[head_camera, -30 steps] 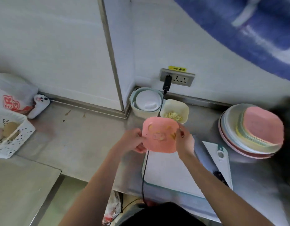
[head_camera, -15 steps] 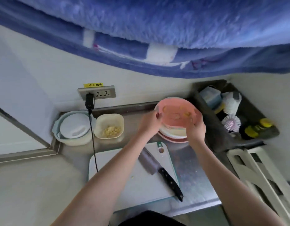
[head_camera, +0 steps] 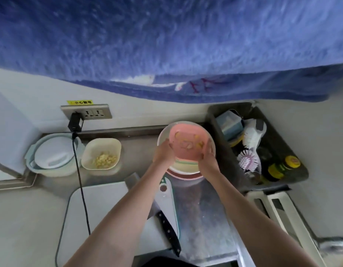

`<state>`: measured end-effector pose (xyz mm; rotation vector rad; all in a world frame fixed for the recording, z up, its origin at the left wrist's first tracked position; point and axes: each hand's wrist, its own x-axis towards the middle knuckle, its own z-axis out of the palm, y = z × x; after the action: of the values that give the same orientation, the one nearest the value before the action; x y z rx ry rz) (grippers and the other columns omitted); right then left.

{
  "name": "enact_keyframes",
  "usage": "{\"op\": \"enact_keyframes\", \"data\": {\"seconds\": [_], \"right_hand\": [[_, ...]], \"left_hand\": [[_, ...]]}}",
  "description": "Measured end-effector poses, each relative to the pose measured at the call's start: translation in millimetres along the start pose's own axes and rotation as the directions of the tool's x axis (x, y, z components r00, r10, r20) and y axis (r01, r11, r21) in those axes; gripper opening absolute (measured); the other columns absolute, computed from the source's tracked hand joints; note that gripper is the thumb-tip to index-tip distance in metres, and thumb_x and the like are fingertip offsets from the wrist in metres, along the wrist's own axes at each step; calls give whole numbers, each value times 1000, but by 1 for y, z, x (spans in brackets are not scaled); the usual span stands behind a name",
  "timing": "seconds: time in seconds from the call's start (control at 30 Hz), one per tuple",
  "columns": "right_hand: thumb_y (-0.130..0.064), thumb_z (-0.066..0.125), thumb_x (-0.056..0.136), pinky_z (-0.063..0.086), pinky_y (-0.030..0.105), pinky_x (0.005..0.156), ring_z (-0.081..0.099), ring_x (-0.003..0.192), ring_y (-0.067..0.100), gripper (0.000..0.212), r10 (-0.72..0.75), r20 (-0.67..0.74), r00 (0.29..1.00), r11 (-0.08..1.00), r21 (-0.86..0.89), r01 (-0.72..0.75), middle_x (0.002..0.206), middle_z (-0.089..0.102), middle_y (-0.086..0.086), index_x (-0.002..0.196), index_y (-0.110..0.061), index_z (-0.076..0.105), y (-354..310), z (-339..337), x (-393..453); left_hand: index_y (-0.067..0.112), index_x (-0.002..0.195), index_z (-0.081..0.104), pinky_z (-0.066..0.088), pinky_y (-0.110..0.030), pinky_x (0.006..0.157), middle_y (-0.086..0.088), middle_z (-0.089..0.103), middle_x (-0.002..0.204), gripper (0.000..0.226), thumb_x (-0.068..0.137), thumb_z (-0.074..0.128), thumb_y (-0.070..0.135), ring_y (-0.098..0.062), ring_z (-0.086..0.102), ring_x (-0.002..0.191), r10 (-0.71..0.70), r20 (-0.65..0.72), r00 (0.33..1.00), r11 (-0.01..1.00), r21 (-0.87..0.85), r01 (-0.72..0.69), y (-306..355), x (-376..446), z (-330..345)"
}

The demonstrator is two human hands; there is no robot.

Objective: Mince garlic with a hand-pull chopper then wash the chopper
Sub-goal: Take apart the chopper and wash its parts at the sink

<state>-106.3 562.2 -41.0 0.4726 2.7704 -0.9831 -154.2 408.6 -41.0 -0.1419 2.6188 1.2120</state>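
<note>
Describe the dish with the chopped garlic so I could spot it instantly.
Start at the wall socket with the black plug. Below it sit two containers; the cream square bowl is the right one. Unlike the pale blue lidded chopper beside it, it is open, holding yellowish minced garlic.

Soft, even daylight fills the frame, casting only faint shadows. Wide-angle distortion bends the wall line and frame edges. A blue towel (head_camera: 166, 45) across the top is smeared with blur; the steel counter (head_camera: 201, 218) at lower centre shows mild glare.
</note>
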Motion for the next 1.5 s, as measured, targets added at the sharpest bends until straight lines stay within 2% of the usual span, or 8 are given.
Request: {"op": "enact_keyframes", "data": {"seconds": [0.33,0.5,0.57,0.73,0.93,1.03,1.3,1.5], "right_hand": [[-17,42,99,34,39,100,44,123,41,37,330,-381,863,887,437,-146,133,49,26,131,1,46,24,5,-20],[-19,42,99,54,40,79,58,83,26,21,541,288,790,482,664,-572,100,60,18,111,-3,51,45,44,-23],[-2,42,97,58,36,63,58,74,23,19,498,378,780,234,808,-541,93,60,16,111,-6,54,38,42,-15],[8,41,93,54,39,69,57,73,23,38,490,379,785,233,811,-537,100,58,19,128,-1,50,42,37,1],[-13,46,96,57,29,49,63,63,22,17,457,371,808,703,406,-584,89,66,14,104,-5,60,47,28,-12],[-16,48,92,59,33,59,62,57,20,17,343,398,851,931,-26,-364,76,64,9,78,-12,57,51,24,-29],[-60,44,86,46,35,83,58,108,31,57,42,542,839,908,-372,194,114,60,9,116,-12,51,-6,96,-118],[-36,41,96,48,36,79,59,104,34,34,21,430,902,927,-346,143,111,62,13,114,-9,47,8,113,-138]], "left_hand": [[8,151,16,22,-41,113,-20,27,151,55,102,33,24,-34,26,138,-251,-99,963,955,-190,229,-19,-27,4],[4,118,54,47,-28,74,-8,64,92,30,98,47,26,-17,59,78,-435,433,789,269,-774,573,-28,-47,25],[2,120,55,47,-26,78,-9,66,96,32,98,47,23,-17,61,85,-396,438,807,201,-816,542,-23,-51,30],[1,134,49,43,-30,99,-15,57,132,42,100,37,22,-30,50,126,-313,466,828,44,-863,503,-9,-53,30],[-1,124,51,47,-28,87,-12,63,110,30,98,45,12,-25,60,107,-358,461,812,103,-845,525,-11,-54,30],[0,126,49,43,-33,99,-12,58,113,30,96,45,4,-25,53,119,-413,423,807,423,-696,581,-27,-52,18],[7,86,55,43,-17,38,-8,54,67,27,98,31,3,-15,54,45,-544,5,839,659,-616,431,-89,-70,-36],[9,74,54,41,-23,48,-9,53,61,24,93,43,-1,-20,51,47,-593,-74,802,660,-616,431,-141,-110,-36]]}}
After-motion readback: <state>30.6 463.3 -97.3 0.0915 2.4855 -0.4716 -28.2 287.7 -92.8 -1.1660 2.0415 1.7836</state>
